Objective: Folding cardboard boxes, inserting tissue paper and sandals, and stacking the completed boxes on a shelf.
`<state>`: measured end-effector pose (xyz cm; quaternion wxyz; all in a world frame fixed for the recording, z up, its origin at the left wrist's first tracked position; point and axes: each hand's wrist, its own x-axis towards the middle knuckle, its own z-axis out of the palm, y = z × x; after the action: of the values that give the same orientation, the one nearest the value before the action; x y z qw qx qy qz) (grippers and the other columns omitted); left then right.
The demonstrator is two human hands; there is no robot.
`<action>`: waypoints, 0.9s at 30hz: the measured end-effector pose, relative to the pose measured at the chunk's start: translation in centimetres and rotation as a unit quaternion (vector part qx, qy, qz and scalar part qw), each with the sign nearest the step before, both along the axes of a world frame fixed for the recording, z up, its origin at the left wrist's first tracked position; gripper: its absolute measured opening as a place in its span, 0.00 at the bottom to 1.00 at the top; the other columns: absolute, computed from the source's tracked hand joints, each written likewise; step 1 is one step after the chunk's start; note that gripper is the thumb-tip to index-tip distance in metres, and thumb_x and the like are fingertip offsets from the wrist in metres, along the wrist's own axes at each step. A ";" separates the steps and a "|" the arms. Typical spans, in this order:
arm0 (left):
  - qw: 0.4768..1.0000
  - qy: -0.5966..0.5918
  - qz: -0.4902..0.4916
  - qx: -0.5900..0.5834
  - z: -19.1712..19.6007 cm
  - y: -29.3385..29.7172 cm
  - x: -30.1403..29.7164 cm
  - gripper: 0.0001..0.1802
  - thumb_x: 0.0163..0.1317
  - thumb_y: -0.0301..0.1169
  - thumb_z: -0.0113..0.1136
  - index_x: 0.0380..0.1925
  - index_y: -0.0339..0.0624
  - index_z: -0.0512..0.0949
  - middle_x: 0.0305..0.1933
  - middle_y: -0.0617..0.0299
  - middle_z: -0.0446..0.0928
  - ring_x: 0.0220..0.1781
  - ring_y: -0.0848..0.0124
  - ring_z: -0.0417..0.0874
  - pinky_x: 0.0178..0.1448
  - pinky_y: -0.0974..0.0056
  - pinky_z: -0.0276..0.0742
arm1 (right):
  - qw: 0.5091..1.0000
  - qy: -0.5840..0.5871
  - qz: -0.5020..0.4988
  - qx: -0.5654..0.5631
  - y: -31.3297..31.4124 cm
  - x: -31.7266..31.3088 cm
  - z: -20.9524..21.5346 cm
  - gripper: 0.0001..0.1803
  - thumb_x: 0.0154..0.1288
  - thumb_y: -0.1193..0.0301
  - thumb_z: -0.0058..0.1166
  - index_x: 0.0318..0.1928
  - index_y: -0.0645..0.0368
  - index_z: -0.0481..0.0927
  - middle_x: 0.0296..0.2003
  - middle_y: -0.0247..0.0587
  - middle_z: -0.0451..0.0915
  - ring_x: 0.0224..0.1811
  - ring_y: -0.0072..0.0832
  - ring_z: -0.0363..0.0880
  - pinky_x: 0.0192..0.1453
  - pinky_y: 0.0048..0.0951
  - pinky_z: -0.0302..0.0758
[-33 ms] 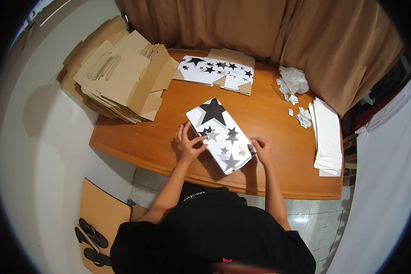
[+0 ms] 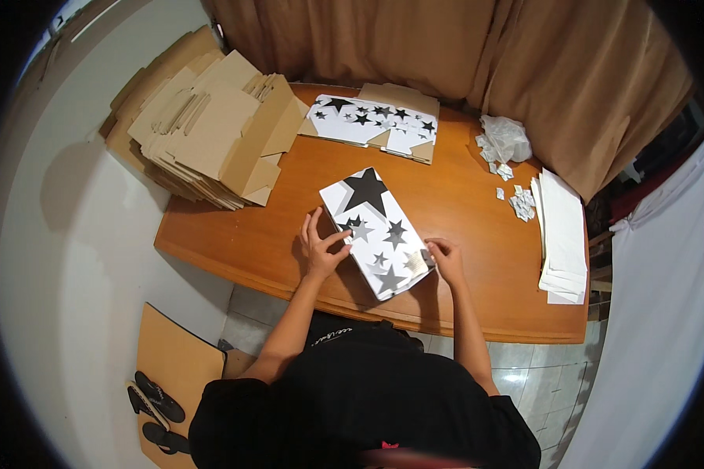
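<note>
A white shoebox-like carton (image 2: 377,227) printed with black and grey stars sits slantwise near the front of the wooden table. My left hand (image 2: 321,248) holds its left long side, with the thumb and a finger at the top edge and the other fingers spread along the side. At the near right corner, my right hand (image 2: 447,259) pinches the edge with bent fingers, beside a small dark patch. A pale, shiny spot shows on the lid close to that corner. The undersides of both hands are hidden.
Flattened brown cardboard boxes (image 2: 203,129) are piled at the left. Folded star-printed cartons (image 2: 371,123) lie at the back. To the right are a clear plastic bag (image 2: 506,139), small white packets (image 2: 522,205) and stacked white paper (image 2: 562,234). Black sandals (image 2: 161,397) rest on a board lower left.
The near end of the carton has swung slightly left, and my right hand has shifted a little left with it. My left hand has barely moved.
</note>
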<state>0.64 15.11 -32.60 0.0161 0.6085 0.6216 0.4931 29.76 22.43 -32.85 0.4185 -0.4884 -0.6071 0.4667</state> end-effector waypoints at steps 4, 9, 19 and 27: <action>0.950 -0.305 -0.016 -0.067 -3.0 -1.3 -0.9 0.34 0.53 0.39 0.63 0.60 0.50 0.64 0.65 0.49 0.55 0.65 0.56 0.57 0.65 0.55 0.55 | 0.990 -0.049 0.111 -0.065 -1.0 -2.4 -1.5 0.21 0.57 0.68 0.53 0.51 0.62 0.73 0.42 0.43 0.74 0.40 0.26 0.71 0.48 0.24 0.67; 0.820 -0.440 -0.179 -0.321 -3.0 -5.9 0.7 0.39 0.62 0.49 0.48 0.64 0.35 0.49 0.66 0.44 0.53 0.69 0.59 0.53 0.69 0.61 0.48 | 0.930 0.165 0.208 -0.254 -2.7 -5.1 -1.5 0.43 0.54 0.72 0.52 0.68 0.56 0.45 0.63 0.46 0.56 0.66 0.33 0.52 0.67 0.30 0.50; 0.827 -0.484 -0.165 -0.234 2.0 -13.5 -7.2 0.50 0.50 0.33 0.57 0.67 0.43 0.36 0.68 0.56 0.41 0.70 0.65 0.41 0.71 0.60 0.39 | 0.927 0.197 0.277 -0.158 -10.7 -15.0 -0.8 0.49 0.52 0.63 0.52 0.69 0.54 0.37 0.62 0.45 0.55 0.62 0.34 0.57 0.63 0.35 0.57; 0.913 -0.368 -0.148 -0.096 15.1 -25.9 -15.7 0.53 0.44 0.39 0.57 0.67 0.40 0.40 0.69 0.52 0.42 0.71 0.60 0.40 0.71 0.58 0.34 | 0.856 0.202 0.454 0.144 -17.2 -25.6 7.8 0.81 0.26 0.49 0.76 0.65 0.56 0.19 0.62 0.52 0.49 0.64 0.37 0.54 0.64 0.39 0.56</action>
<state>-15.08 -10.80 -17.49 0.3743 0.4646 0.5190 0.6121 4.18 5.26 -25.06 0.3386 0.0120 -0.7241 0.6007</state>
